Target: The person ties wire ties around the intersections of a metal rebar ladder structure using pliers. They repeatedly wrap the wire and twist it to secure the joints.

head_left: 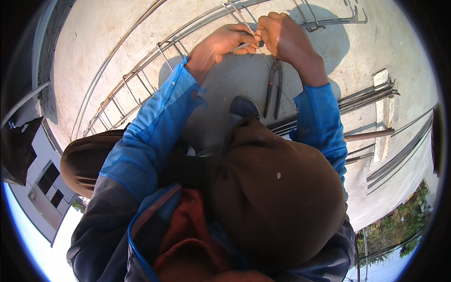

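My left hand (232, 39) grips a bent steel stirrup (241, 47) near its corner, at a long rebar cage (151, 65). Right beside it, my right hand (288, 38) has its fingers curled in, the fingertips meeting those of the left at the stirrup. Whatever the right fingers pinch is hidden. A thin strand, perhaps tie wire, shows below the fingertips. Long-handled steel pincers (273, 88) lie on the concrete floor (218, 81) below my right hand, handles towards me, beyond my shoe (245, 106).
On the right, a bundle of steel bars (368, 97) rests across a pale block (381, 77). A brown rod or pipe (370, 135) lies nearer me. More thin bars (405, 151) lie at the far right. Long loose bars (105, 65) curve along the left.
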Motion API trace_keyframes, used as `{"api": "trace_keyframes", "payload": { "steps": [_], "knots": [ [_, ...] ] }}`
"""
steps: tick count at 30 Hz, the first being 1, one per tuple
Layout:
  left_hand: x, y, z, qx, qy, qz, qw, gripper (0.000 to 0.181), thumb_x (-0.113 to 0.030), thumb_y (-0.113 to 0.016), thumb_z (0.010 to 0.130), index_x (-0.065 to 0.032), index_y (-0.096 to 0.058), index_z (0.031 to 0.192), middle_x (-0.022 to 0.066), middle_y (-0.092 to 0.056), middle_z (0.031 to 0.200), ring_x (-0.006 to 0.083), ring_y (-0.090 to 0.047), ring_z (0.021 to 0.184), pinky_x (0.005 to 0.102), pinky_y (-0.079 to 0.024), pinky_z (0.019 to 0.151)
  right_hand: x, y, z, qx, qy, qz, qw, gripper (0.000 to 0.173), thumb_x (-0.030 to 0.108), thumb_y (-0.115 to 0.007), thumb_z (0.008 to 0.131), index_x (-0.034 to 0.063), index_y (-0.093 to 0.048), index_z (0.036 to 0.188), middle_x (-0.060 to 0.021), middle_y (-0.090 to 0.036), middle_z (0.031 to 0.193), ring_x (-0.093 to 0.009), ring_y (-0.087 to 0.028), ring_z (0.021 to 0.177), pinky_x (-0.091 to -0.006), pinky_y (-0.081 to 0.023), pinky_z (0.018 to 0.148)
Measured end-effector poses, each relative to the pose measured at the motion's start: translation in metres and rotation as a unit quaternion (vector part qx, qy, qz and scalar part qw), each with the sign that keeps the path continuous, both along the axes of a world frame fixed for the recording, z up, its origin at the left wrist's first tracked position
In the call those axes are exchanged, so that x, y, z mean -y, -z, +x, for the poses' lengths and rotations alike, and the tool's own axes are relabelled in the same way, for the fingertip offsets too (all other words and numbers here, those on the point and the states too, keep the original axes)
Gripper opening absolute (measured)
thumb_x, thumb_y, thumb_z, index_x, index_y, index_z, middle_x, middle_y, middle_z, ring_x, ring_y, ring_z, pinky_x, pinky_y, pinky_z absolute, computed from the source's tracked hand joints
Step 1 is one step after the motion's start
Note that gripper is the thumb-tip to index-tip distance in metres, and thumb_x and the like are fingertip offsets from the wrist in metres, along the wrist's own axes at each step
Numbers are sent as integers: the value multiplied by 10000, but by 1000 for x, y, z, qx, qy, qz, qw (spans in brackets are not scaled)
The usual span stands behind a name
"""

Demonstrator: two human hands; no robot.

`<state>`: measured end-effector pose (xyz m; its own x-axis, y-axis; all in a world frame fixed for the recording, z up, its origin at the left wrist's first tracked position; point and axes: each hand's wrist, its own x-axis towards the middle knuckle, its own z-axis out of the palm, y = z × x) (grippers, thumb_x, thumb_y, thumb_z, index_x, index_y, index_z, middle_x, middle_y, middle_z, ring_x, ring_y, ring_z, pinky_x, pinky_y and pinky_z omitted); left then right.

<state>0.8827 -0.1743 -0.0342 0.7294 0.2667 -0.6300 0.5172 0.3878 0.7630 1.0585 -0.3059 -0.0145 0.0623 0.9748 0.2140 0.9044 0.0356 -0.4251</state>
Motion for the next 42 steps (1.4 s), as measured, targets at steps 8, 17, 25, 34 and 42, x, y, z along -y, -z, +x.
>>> {"api": "trace_keyframes", "payload": {
  "steps": [8,17,25,34,42],
  "knots": [
    [5,-9,1,-46,-7,45,998,383,-330,-726,1038,25,-765,1177,165,-783,1113,188,-757,1021,290,-615,883,34,12,-60,-169,217,-80,958,199,164,-673,1008,-12,-682,1100,-195,-709,944,-376,-704,854,-476,-580,801],
    [2,18,8,-6,48,66,997,299,-319,-775,994,-21,-790,1017,77,-769,912,144,-735,816,278,-618,790,56,-30,-90,-755,327,-201,531,345,266,-660,1071,-51,-636,1206,-122,-717,941,-205,-710,692,-351,-644,645],
    [2,-11,5,-16,87,126,988,308,-370,-760,998,-74,-782,916,39,-698,758,125,-703,754,270,-444,461,46,-42,-49,-398,254,-207,857,253,244,-671,1073,12,-731,1153,-101,-736,892,-153,-658,688,-333,-550,641],
    [8,4,10,21,60,122,990,284,-331,-776,993,-71,-775,880,27,-682,724,106,-595,653,280,-456,587,59,14,-118,-334,303,-114,885,257,246,-696,1025,2,-762,1070,-168,-723,757,-322,-712,663,-431,-526,635],
    [9,-13,8,-12,61,112,992,316,-348,-790,991,-43,-763,914,47,-712,805,93,-609,722,274,-475,625,61,33,-61,-350,354,-90,863,320,277,-688,1043,-2,-755,1186,-73,-667,697,-143,-587,572,-366,-470,560]
  ]
}}
